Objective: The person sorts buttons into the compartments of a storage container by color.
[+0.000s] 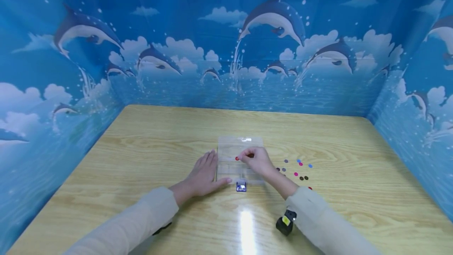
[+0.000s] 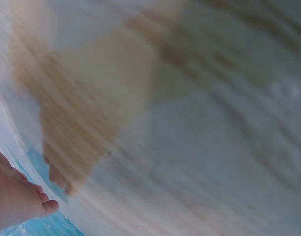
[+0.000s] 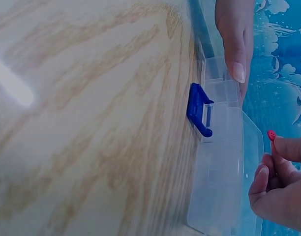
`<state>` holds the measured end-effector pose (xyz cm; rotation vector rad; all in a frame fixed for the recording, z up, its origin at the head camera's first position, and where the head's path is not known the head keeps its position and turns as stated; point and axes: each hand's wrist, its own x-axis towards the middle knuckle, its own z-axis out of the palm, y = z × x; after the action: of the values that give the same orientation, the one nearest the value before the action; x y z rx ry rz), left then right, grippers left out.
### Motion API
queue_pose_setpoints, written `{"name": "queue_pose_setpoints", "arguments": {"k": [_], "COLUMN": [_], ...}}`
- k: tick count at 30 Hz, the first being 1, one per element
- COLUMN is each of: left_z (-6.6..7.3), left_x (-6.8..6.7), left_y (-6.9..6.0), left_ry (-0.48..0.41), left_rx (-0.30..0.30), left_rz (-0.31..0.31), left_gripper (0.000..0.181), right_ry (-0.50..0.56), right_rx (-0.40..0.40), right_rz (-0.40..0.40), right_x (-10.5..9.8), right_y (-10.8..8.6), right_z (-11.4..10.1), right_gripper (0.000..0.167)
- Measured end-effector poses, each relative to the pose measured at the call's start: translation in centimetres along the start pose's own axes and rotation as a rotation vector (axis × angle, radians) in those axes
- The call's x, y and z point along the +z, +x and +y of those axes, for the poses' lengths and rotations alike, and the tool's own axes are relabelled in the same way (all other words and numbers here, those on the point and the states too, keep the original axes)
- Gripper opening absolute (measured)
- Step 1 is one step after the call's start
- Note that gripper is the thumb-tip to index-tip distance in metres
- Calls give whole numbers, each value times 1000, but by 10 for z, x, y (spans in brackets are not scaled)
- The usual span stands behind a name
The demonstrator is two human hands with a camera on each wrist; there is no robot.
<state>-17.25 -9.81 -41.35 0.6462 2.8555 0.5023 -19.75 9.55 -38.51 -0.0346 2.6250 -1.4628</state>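
closest to the lens, at 5 o'clock, lies the pale right sleeve (image 1: 329,221), with a black wrist camera (image 1: 284,223) strapped by its cuff; the pale left sleeve (image 1: 131,219) comes in from 7 o'clock. ahead of them, on the wood-grained worktop (image 1: 159,129), sits a clear plastic compartment box (image 1: 228,168), its lid (image 1: 230,145) laid back toward 12 o'clock and its blue latch (image 1: 241,186) at 6 o'clock. the left hand (image 1: 203,174) lies at the box's 9 o'clock side, fingers stretched out and close together, pointing to about 1 o'clock, while the thumb spreads away toward 3 o'clock at the near left corner. the right hand (image 1: 258,162) reaches over the box from 4 o'clock, thumb and forefinger pinched on a small red button (image 1: 237,158), the other fingers curled in. the button is at their tips, above the box; the right wrist view shows holes in its face. at the box's 3 o'clock, loose buttons (image 1: 295,174) in pink, blue, grey, dark and red are scattered flat. a blue dolphin-print curtain (image 1: 177,50) hangs beyond at 12 o'clock. the left wrist view is mostly blurred.
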Motion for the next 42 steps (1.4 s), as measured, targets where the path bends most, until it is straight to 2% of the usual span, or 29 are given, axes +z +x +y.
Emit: {"name": "queue_pose_setpoints", "arguments": {"k": [6, 15, 28, 42], "left_z": [0, -1, -1, -2], "left_x": [0, 1, 2, 4], "left_y": [1, 0, 1, 1], "left_ry": [10, 28, 29, 30], "left_rx": [-4, 11, 12, 27], "left_rz": [-3, 9, 7, 32], "left_gripper": [93, 92, 93, 94], "right_ry": [-8, -27, -65, -164], "right_rx": [18, -56, -75, -165], "right_rz": [-4, -27, -82, -114], "right_x": [4, 13, 26, 33], "right_y": [5, 11, 12, 11], "right_z": [-1, -3, -12, -16], "right_gripper": [9, 9, 7, 10]}}
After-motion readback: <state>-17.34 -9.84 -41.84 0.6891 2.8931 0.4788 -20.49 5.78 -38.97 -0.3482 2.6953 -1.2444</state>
